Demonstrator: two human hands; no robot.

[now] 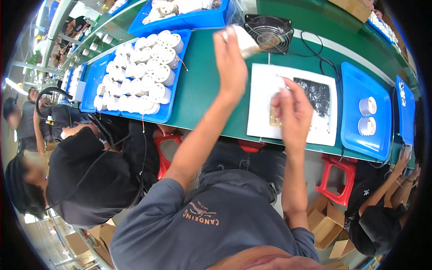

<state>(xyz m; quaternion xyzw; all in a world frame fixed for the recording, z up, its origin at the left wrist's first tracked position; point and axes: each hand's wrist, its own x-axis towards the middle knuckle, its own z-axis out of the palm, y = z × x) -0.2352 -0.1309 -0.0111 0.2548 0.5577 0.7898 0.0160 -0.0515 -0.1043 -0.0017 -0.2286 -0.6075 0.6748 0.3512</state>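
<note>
White part [245,42] gripped in left hand [230,60], fan [269,35] to its right. Right hand [294,107] pinches pale piece [279,82] over foam tray [260,101]. Likely fitting step, alignment needed next.

Passage over the green workbench [200,69] lies between the loaded blue tray [162,118] and left forearm [202,132], a blue bin [202,21] blocking beyond.

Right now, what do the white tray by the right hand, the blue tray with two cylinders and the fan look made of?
White tray by the right hand: likely foam, matte; thick, pale rim.
Blue tray: probably moulded plastic, smooth satin; even colour, rounded corners.
Fan: dark frame, plastic or painted metal, can't tell; front guard probably metal wire, from its thin concentric rings.
</note>
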